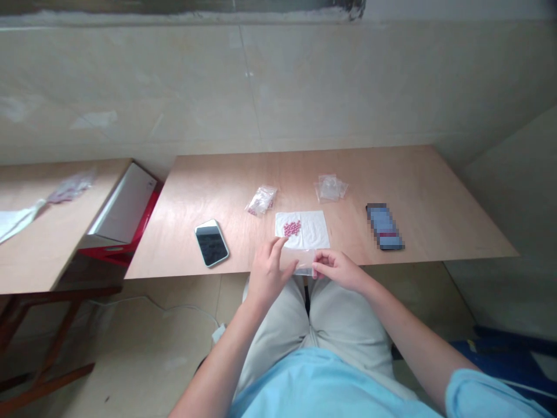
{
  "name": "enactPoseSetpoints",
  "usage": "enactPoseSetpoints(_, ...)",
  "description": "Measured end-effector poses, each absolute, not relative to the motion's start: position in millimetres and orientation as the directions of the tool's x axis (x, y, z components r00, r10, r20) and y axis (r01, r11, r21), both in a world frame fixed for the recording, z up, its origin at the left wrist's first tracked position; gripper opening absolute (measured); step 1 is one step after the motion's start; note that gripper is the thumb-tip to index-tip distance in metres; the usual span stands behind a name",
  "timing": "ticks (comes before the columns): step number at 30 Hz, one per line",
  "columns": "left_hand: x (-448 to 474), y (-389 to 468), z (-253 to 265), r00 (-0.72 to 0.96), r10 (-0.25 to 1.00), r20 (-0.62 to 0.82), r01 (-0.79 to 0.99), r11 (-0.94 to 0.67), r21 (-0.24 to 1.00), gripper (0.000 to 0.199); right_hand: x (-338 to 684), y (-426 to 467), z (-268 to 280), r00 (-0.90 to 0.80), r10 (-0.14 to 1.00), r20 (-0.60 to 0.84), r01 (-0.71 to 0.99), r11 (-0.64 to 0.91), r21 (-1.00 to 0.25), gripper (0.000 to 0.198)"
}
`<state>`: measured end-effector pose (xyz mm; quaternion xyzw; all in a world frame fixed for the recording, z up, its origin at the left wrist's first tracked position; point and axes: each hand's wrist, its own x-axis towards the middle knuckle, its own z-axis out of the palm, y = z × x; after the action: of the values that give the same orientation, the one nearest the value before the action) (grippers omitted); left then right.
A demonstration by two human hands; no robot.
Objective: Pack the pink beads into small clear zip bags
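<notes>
My left hand [267, 270] and my right hand [337, 268] both pinch a small clear plastic bag [304, 261] at the near edge of the wooden table [435, 191]. Just beyond the bag lies a white sheet [311, 232] with a cluster of small pink beads [292, 227] on its left part. A clear bag holding pink beads [261, 200] lies further back on the left. A pile of empty clear bags [331, 187] lies further back on the right.
A phone with a dark screen [211, 242] lies left of my hands. Another phone [384, 226] lies to the right. A second table [43, 232] stands at left, with a white and red box [126, 212] between the two tables. The wall is right behind.
</notes>
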<state>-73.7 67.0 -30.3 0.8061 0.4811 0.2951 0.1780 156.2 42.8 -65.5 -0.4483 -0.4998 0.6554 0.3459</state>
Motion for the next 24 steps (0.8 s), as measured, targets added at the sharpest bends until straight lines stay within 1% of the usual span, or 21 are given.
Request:
enactPoseSetpoints(1,-72,65,-27,0.425,0.847,0.319,0.641,-0.53,0.555,0.052,156,42,-65,-0.368,0.897,-0.243,-0.002,-0.263,-0.965,0.027)
enactPoseSetpoints(3,-67,61,-22,0.572,0.766,0.291,0.559,-0.625,0.545,0.057,154,41,-64,-0.393,0.887,-0.243,-0.001,-0.265,-0.964,0.026)
enactPoseSetpoints(5,-61,54,-19,0.68,0.693,0.24,0.493,-0.674,0.55,0.066,152,38,-64,-0.426,0.872,-0.241,-0.003,-0.268,-0.963,0.025)
enactPoseSetpoints(6,-58,51,-19,0.705,0.675,0.216,0.482,-0.68,0.552,0.071,151,37,-65,-0.441,0.864,-0.244,-0.002,-0.272,-0.962,0.025)
enactPoseSetpoints(8,-52,45,-23,0.713,0.678,0.179,0.496,-0.668,0.555,0.077,150,34,-67,-0.461,0.851,-0.252,0.01,-0.279,-0.96,0.026)
enactPoseSetpoints(10,-50,42,-28,0.697,0.703,0.139,0.529,-0.635,0.563,0.076,150,33,-70,-0.484,0.835,-0.262,0.041,-0.278,-0.96,0.027)
enactPoseSetpoints(12,-50,42,-33,0.682,0.725,0.094,0.556,-0.598,0.577,0.071,150,32,-71,-0.498,0.824,-0.27,0.076,-0.269,-0.96,0.029)
enactPoseSetpoints(17,-54,45,-35,0.659,0.751,0.03,0.579,-0.533,0.618,0.042,150,32,-70,-0.508,0.815,-0.281,0.077,-0.282,-0.956,0.032)
enactPoseSetpoints(19,-55,46,-34,0.647,0.762,0.021,0.578,-0.508,0.639,0.039,149,33,-69,-0.514,0.811,-0.28,0.06,-0.292,-0.954,0.033)
enactPoseSetpoints(24,-58,46,-34,0.63,0.776,0.006,0.577,-0.473,0.666,0.04,147,34,-61,-0.497,0.819,-0.287,0.027,-0.316,-0.948,0.035)
